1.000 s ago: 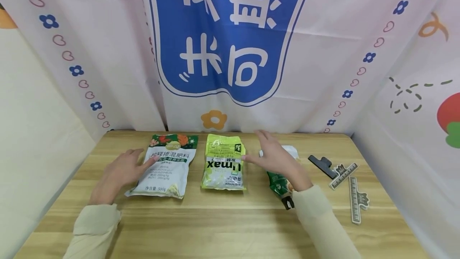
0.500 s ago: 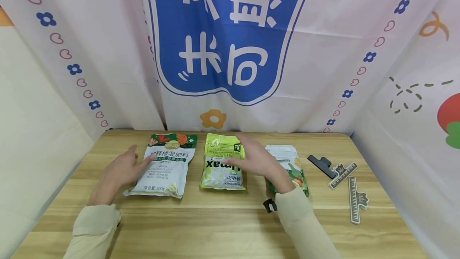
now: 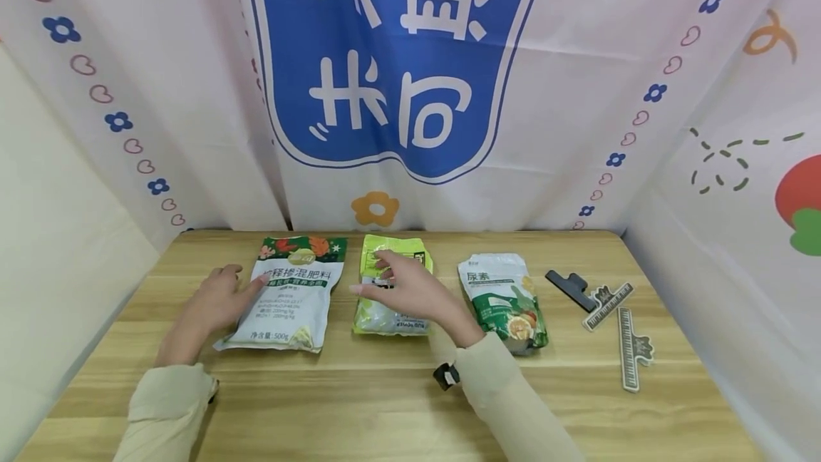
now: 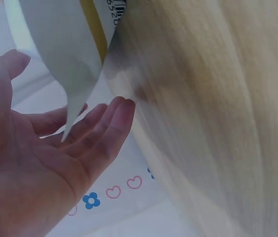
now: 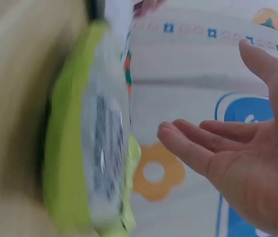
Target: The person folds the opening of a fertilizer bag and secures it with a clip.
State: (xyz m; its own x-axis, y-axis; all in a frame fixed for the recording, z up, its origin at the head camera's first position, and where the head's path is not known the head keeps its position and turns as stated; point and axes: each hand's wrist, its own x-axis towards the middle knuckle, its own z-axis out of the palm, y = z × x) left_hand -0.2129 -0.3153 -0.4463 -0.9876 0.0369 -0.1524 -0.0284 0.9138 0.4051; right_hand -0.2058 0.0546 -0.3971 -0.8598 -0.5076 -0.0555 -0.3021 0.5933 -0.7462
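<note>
On the left, a white fertilizer bag (image 3: 288,312) with a green printed top lies flat on the table. My left hand (image 3: 212,309) is at its left side, fingers loosely bent; in the left wrist view the bag's pale edge (image 4: 75,59) hangs between thumb and fingers without being pinched. A lime-green bag (image 3: 385,321) lies in the middle, partly covered in the head view by my right hand (image 3: 413,294). The right wrist view shows that hand (image 5: 247,163) apart from the lime-green bag (image 5: 67,158), thumb and fingers spread and holding nothing.
A smaller white and green bag (image 3: 503,298) lies to the right of the right hand. Beyond it are a black clip (image 3: 569,289) and two silver clips, one slanted (image 3: 608,307) and one lengthwise (image 3: 630,351). A printed curtain (image 3: 545,127) hangs behind the wooden table (image 3: 321,405).
My right hand has moved left, from over the white and green bag to over the lime-green one, uncovering the former. The left hand stays by its bag. The head view has shifted slightly.
</note>
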